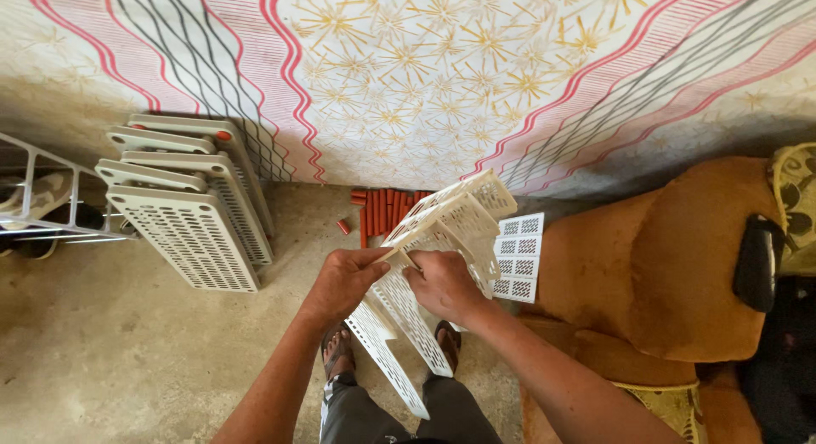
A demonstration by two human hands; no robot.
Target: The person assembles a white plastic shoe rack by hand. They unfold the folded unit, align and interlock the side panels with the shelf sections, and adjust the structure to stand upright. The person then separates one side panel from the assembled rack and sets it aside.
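Leaning at nine o'clock against the patterned cloth, a stack of perforated shelf trays (191, 202) waits on the concrete floor (110, 350). At centre the left hand (340, 282) and right hand (442, 284) both grip white lattice panels (442, 231), apparently mid-joining; seating one edge squarely seems next. Red connector pegs (384, 208) lie at twelve o'clock, a brown armchair (680, 257) at three.

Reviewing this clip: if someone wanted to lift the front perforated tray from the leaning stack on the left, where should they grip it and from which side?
Probably by the solid upper rim of the front perforated tray, coming from above. It leans tilted against the other trays, so its top edge stands free, while the perforated face offers no grip and its lower edge rests on the concrete floor.
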